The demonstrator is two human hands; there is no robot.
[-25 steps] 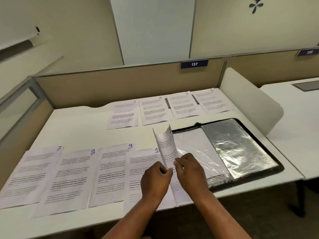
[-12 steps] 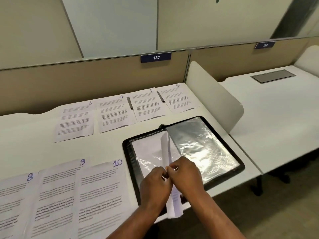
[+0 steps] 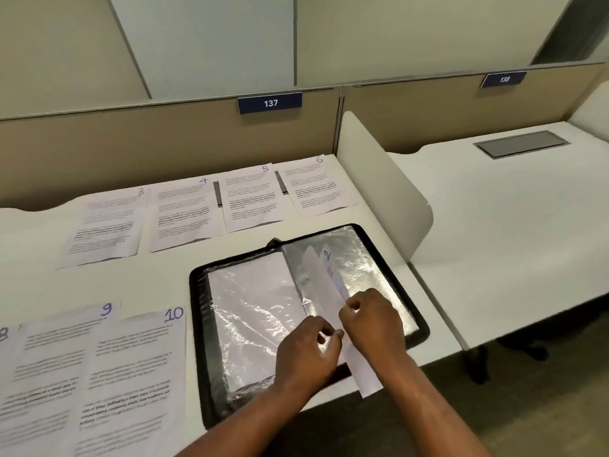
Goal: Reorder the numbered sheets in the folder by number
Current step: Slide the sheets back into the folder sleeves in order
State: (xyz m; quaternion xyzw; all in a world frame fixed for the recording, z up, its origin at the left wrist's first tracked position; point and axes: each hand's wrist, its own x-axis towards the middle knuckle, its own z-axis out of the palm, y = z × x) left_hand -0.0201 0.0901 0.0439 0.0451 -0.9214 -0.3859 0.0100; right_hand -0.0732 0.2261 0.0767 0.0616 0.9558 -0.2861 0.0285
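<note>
A black folder point(image 3: 197, 311) lies open at the desk's front right, with clear plastic sleeves on both sides. The left sleeve point(image 3: 250, 298) shows a white sheet inside. Sheet 2 point(image 3: 324, 278) is curled lengthwise and lies over the right sleeve point(image 3: 365, 258), its near end hanging past the desk edge. My right hand point(image 3: 372, 319) pinches this sheet. My left hand point(image 3: 306, 354) pinches the edge of the plastic sleeve next to it. Sheets 3 point(image 3: 105, 225), 4 point(image 3: 184, 212), 5 point(image 3: 252, 199) and 6 point(image 3: 316, 188) lie in a back row. Sheets 9 point(image 3: 52, 357) and 10 point(image 3: 131, 374) lie at the front left.
A white curved divider point(image 3: 379, 179) stands right of the folder, with another white desk point(image 3: 510, 225) beyond it. A beige partition point(image 3: 131, 143) with a 137 label point(image 3: 270, 103) closes the back. Sheet 8 point(image 3: 5, 341) shows at the left edge.
The view has swung right. Both hands carried the curled sheet from over sheet 10 to the folder's right sleeve. The number 2 on it now shows.
</note>
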